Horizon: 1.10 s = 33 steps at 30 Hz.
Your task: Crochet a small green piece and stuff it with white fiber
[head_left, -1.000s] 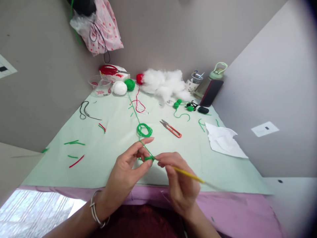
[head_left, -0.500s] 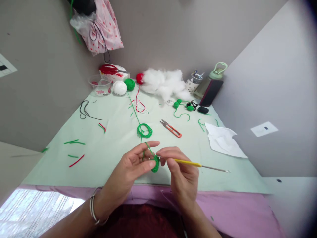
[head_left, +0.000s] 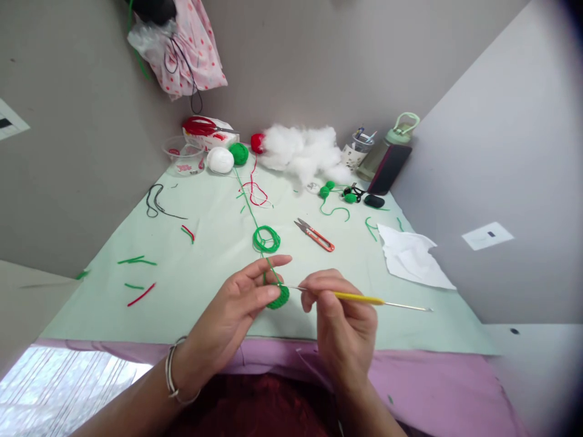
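A: What does the left hand [head_left: 237,303] have?

B: A small green crocheted piece [head_left: 281,297], its edge pinched between the thumb and the fingers behind it. The forefinger stands out straight beyond the thumb, with a green strand [head_left: 273,271] slanting from it down to the piece's upper edge.

A: And the right hand?

B: The right hand [head_left: 344,321] pinches a yellow-handled hook [head_left: 357,297], thumb and fingertips pressed together near its front end. The rear metal end sticks out past that hand, on its far side from the piece.

A: What has just changed?

B: Half a second ago the right fingertips were right up beside the piece, which stood taller and narrower. Now they have drawn off sideways, baring a length of metal shaft, and the piece shows a rounder face. The shaft meets its upper edge where the strand comes in.

A: So what does that say about the work?

B: Probably that a loop is being handled at that edge, though whether the tip has caught the strand is too small to tell.

A: Anything close by?

B: A loose coil of green yarn [head_left: 277,240] lies just beyond the left forefinger; orange-handled snips [head_left: 321,240] rest beyond the right hand, touched by neither.
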Motion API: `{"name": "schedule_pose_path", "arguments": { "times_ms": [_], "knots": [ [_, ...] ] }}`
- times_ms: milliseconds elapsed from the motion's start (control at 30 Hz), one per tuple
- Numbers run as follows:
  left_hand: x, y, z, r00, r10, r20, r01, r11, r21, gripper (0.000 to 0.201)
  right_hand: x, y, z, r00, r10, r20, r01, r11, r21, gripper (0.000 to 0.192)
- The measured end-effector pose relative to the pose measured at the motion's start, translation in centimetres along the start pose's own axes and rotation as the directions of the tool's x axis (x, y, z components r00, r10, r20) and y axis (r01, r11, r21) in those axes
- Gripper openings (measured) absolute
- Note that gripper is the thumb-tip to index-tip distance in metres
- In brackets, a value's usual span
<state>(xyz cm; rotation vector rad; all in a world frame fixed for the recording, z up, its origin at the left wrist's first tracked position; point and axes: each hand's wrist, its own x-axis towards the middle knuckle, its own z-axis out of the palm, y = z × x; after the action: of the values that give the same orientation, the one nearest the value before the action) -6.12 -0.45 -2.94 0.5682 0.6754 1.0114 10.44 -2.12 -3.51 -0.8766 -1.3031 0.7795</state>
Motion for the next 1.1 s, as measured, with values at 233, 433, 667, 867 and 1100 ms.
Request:
{"name": "schedule_pose_path", "arguments": {
  "times_ms": [233,433,667,867,1100],
  "knots": [
    [-0.6,-0.4,-0.1,0.997,0.048,0.066,-0.063,0.968,0.242,0.037,0.4,0.5,0.1,0.993,0.114,0.013,-0.114,0.987,0.114,0.017],
    [-0.6,-0.1,-0.5,0.995,0.099,0.002,-0.096,0.955,0.282,0.035,0.9,0.1,-0.4,0.977,0.212,0.027,-0.213,0.960,0.181,0.025],
    [-1.0,-0.3,0.2,0.965,0.250,-0.079,-0.198,0.891,0.407,0.032,-0.4,-0.4,-1.0,0.958,-0.182,0.223,0.241,0.932,-0.271,0.027],
    [-0.6,-0.4,0.5,0.998,0.016,-0.056,-0.010,0.995,0.094,0.053,-1.2,0.3,-0.8,0.870,-0.395,0.295,0.492,0.728,-0.477,0.039],
    [-0.4,0.0,0.0,0.999,0.052,-0.009,-0.051,0.995,0.087,0.041,-0.1,-0.3,-0.3,0.999,-0.028,0.033,0.029,0.999,-0.038,0.023]
  ]
}}
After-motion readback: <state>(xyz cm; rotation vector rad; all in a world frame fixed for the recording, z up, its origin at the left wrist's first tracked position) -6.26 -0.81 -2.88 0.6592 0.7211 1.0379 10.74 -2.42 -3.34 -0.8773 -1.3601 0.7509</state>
